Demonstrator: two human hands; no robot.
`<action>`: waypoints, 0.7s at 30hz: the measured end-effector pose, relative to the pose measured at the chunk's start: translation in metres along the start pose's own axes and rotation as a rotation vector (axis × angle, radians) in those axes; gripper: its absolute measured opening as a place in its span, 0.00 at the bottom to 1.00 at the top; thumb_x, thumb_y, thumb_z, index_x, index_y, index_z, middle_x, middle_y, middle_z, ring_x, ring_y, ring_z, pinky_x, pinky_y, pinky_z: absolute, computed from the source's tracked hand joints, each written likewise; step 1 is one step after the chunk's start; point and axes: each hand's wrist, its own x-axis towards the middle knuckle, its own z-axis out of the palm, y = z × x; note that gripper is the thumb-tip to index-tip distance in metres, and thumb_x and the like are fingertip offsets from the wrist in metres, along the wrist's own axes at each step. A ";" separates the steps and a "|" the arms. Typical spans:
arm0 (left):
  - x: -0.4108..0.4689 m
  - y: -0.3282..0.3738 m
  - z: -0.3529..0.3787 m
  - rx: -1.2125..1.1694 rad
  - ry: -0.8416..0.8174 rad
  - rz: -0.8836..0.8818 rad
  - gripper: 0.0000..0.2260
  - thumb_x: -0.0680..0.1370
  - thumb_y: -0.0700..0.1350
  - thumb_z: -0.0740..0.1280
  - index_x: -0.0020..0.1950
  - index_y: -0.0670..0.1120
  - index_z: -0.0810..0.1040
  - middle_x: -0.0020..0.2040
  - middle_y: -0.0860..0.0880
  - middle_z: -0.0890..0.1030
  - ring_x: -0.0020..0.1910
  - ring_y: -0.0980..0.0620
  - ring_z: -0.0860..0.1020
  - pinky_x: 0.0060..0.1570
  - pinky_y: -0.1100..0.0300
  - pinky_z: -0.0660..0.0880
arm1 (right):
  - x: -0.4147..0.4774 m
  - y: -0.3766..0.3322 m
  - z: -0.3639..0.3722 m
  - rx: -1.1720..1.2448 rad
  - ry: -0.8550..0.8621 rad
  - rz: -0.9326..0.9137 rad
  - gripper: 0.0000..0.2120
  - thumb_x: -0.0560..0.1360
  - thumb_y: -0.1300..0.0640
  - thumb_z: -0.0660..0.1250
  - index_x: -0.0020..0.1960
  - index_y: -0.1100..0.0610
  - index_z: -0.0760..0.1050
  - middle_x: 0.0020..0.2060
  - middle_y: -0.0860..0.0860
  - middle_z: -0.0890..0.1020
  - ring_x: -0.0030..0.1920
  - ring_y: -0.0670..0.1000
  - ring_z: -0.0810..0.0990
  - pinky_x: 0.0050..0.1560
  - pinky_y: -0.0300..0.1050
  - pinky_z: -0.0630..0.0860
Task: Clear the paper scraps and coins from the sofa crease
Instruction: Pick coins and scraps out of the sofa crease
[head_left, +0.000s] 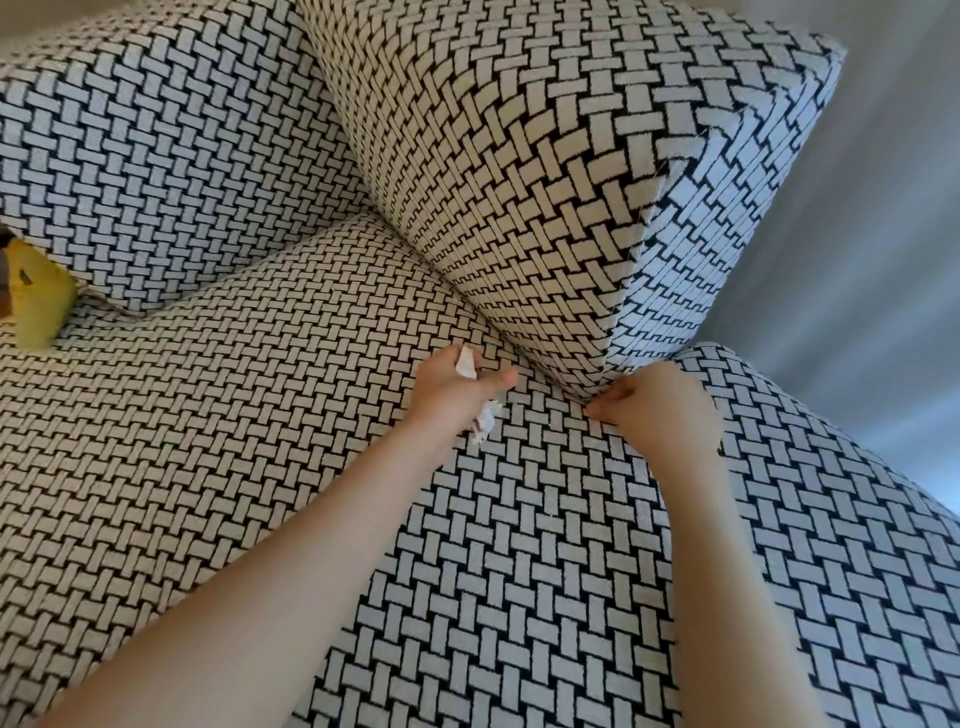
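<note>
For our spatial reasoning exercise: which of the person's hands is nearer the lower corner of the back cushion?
Right. The right hand reaches the crease just below the back cushion's lower corner; the left hand, gripping paper scraps, is farther left over the seat.

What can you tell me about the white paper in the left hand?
The paper scraps are white, crumpled and thin-looking. The left hand grips them in its curled fingers: one piece sticks out above the hand, another hangs below it. They are held over the patterned sofa seat, near the crease.
</note>
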 end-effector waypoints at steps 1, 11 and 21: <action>-0.002 -0.001 0.000 0.082 -0.015 0.065 0.12 0.72 0.40 0.72 0.39 0.50 0.68 0.36 0.52 0.74 0.34 0.57 0.73 0.37 0.62 0.71 | -0.001 0.000 0.002 0.002 0.020 0.003 0.11 0.70 0.49 0.71 0.47 0.55 0.82 0.39 0.52 0.79 0.40 0.52 0.75 0.29 0.37 0.65; -0.012 -0.016 0.018 0.624 -0.048 0.464 0.09 0.69 0.45 0.74 0.39 0.51 0.74 0.35 0.57 0.79 0.37 0.56 0.79 0.36 0.61 0.73 | -0.021 -0.013 -0.012 0.126 -0.123 -0.289 0.08 0.72 0.51 0.69 0.41 0.55 0.82 0.28 0.47 0.76 0.29 0.47 0.71 0.29 0.39 0.66; 0.002 -0.005 -0.009 0.208 0.041 0.118 0.08 0.74 0.43 0.69 0.47 0.49 0.71 0.40 0.53 0.76 0.34 0.56 0.75 0.28 0.65 0.71 | -0.027 -0.033 0.027 0.004 0.331 -0.285 0.09 0.77 0.55 0.62 0.48 0.54 0.81 0.37 0.53 0.84 0.33 0.53 0.75 0.27 0.35 0.60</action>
